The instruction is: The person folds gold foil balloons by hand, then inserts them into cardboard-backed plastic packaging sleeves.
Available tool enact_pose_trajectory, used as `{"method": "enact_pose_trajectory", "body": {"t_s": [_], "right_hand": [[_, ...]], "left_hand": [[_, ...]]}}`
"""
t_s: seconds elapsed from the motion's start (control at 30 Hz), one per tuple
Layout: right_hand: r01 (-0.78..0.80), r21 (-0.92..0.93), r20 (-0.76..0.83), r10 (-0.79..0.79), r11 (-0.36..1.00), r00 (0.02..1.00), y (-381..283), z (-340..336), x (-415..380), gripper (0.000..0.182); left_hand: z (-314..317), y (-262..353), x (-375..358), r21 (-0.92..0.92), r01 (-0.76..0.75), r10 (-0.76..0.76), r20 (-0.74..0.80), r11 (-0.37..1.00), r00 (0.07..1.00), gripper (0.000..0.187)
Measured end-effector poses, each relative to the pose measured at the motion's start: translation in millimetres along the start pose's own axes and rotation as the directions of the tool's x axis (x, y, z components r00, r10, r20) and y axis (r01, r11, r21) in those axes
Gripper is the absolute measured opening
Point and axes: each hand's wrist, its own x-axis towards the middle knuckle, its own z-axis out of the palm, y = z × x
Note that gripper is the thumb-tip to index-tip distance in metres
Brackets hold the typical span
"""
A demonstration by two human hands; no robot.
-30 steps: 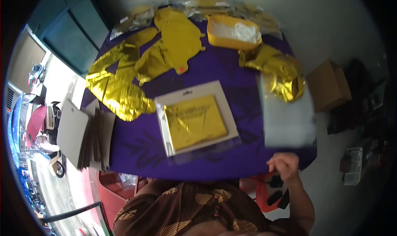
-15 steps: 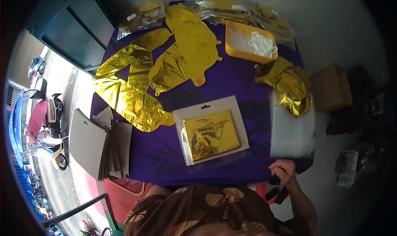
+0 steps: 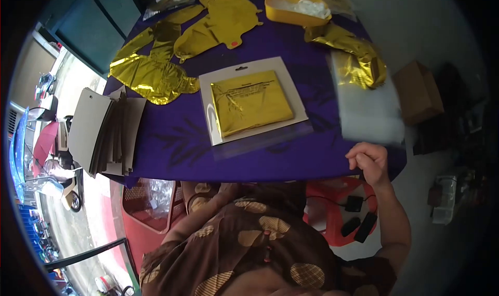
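Note:
My right hand (image 3: pixel 367 162) is curled into a loose fist at the table's front right edge, just below a stack of clear plastic sleeves (image 3: pixel 366 104); nothing shows in it. My left hand (image 3: pixel 228 192) lies low at my lap by the table edge, dim, its fingers not clear. A folded gold foil packet (image 3: pixel 252 104) rests on a white card (image 3: pixel 270 65) inside a clear sleeve, mid-table. Crumpled gold foil (image 3: pixel 358 54) lies over the sleeve stack. Large flat gold foil shapes (image 3: pixel 223 18) spread across the back left.
Grey-white cards (image 3: pixel 93 130) are stacked at the table's left edge. A yellow tub (image 3: pixel 296 15) with white ribbon stands at the back, near bagged foil. A cardboard box (image 3: pixel 418 93) is off the right side. Below are a red basket (image 3: pixel 171 218) and a red stool (image 3: pixel 332 233) with black devices.
The view has tipped downward, so the table's contents sit higher in the picture. My left forearm has come into view at my lap. My right hand stays curled, now at the table edge.

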Motion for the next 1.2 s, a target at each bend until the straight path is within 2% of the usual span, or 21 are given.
{"method": "enact_pose_trajectory", "body": {"t_s": [0.03,0.1,0.13,0.17,0.23,0.27,0.37,0.4,0.5,0.57,0.6,0.7,0.8,0.87,1.0,1.1,1.2], "right_hand": [[0.006,0.007,0.004,-0.006,1.0,1.0,0.0,-0.9,-0.1,0.021],[-0.08,0.03,-0.029,0.081,0.996,0.996,-9.1,0.2,1.8,0.021],[-0.129,0.043,-0.037,0.131,0.991,0.991,-15.0,1.5,4.0,0.021],[-0.065,0.005,-0.067,0.065,0.998,0.996,-20.5,4.1,6.7,0.021],[-0.026,-0.084,-0.079,0.02,0.996,0.997,-40.2,1.2,16.5,0.021],[-0.011,-0.124,-0.084,0.001,0.992,0.996,-49.6,-0.2,22.4,0.021],[0.003,-0.43,-0.12,-0.06,0.903,0.991,-72.7,-5.5,62.0,0.021],[0.019,-0.482,-0.129,-0.092,0.876,0.987,-73.7,-11.4,79.2,0.021],[0.049,-0.614,-0.167,-0.191,0.788,0.967,-59.9,-31.6,139.3,0.02],[0.078,-0.67,-0.195,-0.276,0.739,0.941,-45.1,-50.7,180.1,0.02],[0.103,-0.69,-0.205,-0.33,0.716,0.922,-38.0,-60.3,200.4,0.019],[0.041,-0.751,-0.283,-0.377,0.659,0.882,-21.8,-84.8,254.1,0.017],[-0.084,-0.794,-0.331,-0.312,0.602,0.891,-8.4,-101.7,303.0,0.017],[-0.091,-0.811,-0.327,-0.32,0.578,0.889,1.8,-109.5,331.3,0.019],[-0.034,-0.805,-0.309,-0.371,0.592,0.876,26.3,-108.7,369.2,0.024],[-0.118,-0.796,-0.318,-0.244,0.594,0.916,24.0,-101.4,377.7,0.026],[-0.146,-0.853,-0.338,-0.319,0.501,0.886,22.2,-92.9,380.6,0.024]], "left_hand": [[8.0,-5.0,-4.4,-0.067,-0.037,0.031,-0.089,0.997,0.996,0.033],[17.2,-16.7,-11.4,-0.188,-0.133,0.081,-0.263,0.973,0.961,0.038],[-14.2,3.6,-20.8,-0.272,-0.075,0.021,-0.196,0.959,0.98,0.038],[-59.6,37.5,-39.0,-0.355,-0.01,-0.036,-0.124,0.935,0.992,0.038],[-111.7,51.5,-70.0,-0.244,0.109,-0.091,0.084,0.964,0.992,0.04],[-142.3,72.9,-79.3,-0.272,0.074,-0.051,0.091,0.959,0.995,0.039],[-208.8,106.5,-99.6,-0.269,-0.046,0.079,0.113,0.962,0.99,0.034],[-224.2,112.7,-103.2,-0.255,-0.092,0.127,0.122,0.962,0.984,0.033],[-268.5,136.6,-107.7,-0.279,-0.108,0.157,0.16,0.954,0.975,0.039],[-288.4,146.5,-106.8,-0.316,-0.128,0.172,0.117,0.94,0.978,0.042],[-296.4,150.7,-105.2,-0.335,-0.139,0.179,0.092,0.932,0.98,0.043],[-310.6,157.8,-97.9,-0.398,-0.116,0.13,0.008,0.91,0.992,0.041],[-321.4,158.4,-87.7,-0.373,-0.148,0.133,-0.065,0.916,0.989,0.039],[-323.8,159.5,-81.0,-0.372,-0.161,0.129,-0.109,0.914,0.986,0.038],[-327.5,159.5,-71.8,-0.366,-0.133,0.098,-0.112,0.921,0.989,0.036],[-331.0,157.8,-69.3,-0.342,-0.117,0.084,-0.108,0.932,0.991,0.036],[-332.8,154.6,-67.3,-0.342,-0.128,0.092,-0.119,0.931,0.989,0.035]]}}
